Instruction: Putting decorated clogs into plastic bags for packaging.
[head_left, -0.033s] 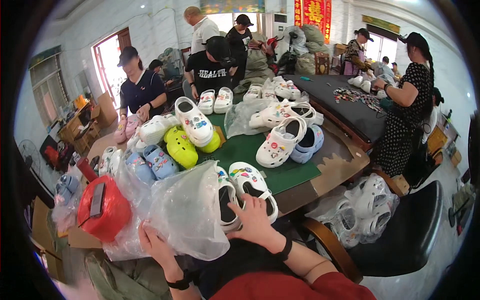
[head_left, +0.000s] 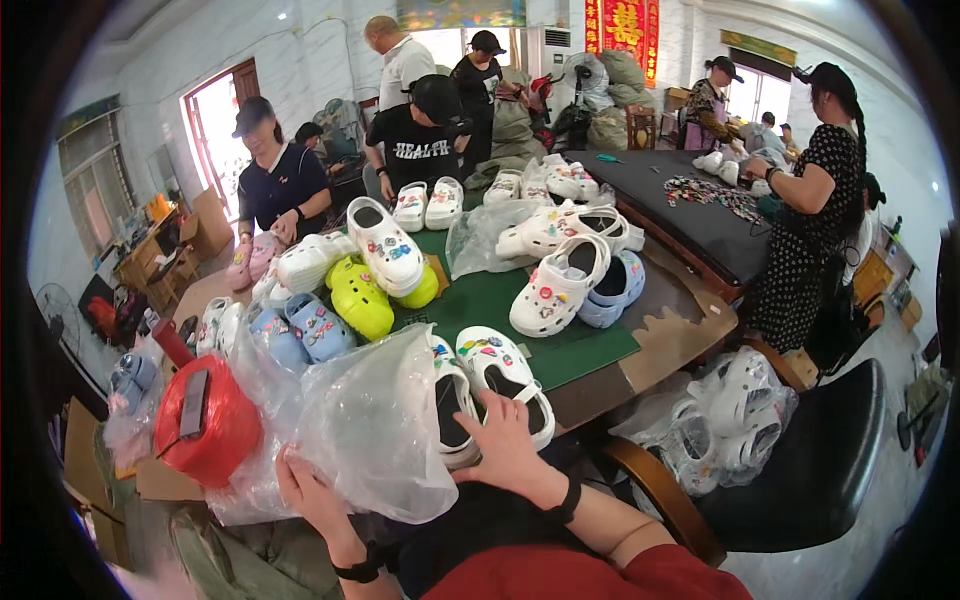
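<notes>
Lying on the table (head_left: 590,400) in the head view, white clogs (head_left: 490,352) meet the spread right hand (head_left: 508,450); the left hand (head_left: 315,495) pinches a clear bag (head_left: 370,430). The clogs look light and springy, best gripped at the heel; the bag seems slippery.

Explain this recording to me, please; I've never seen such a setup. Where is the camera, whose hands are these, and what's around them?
There is no machine here: a person works bare-handed. The view comes from a wide fisheye camera worn on the head, looking down, so straight edges bend near the rim.

The left hand holds the edge of a clear plastic bag. The right hand is spread at the heels of two decorated white clogs; whether it grips them is hard to tell.

On the table are a green mat, yellow-green clogs, blue clogs and a red plastic bundle. Other people stand farther back.
</notes>
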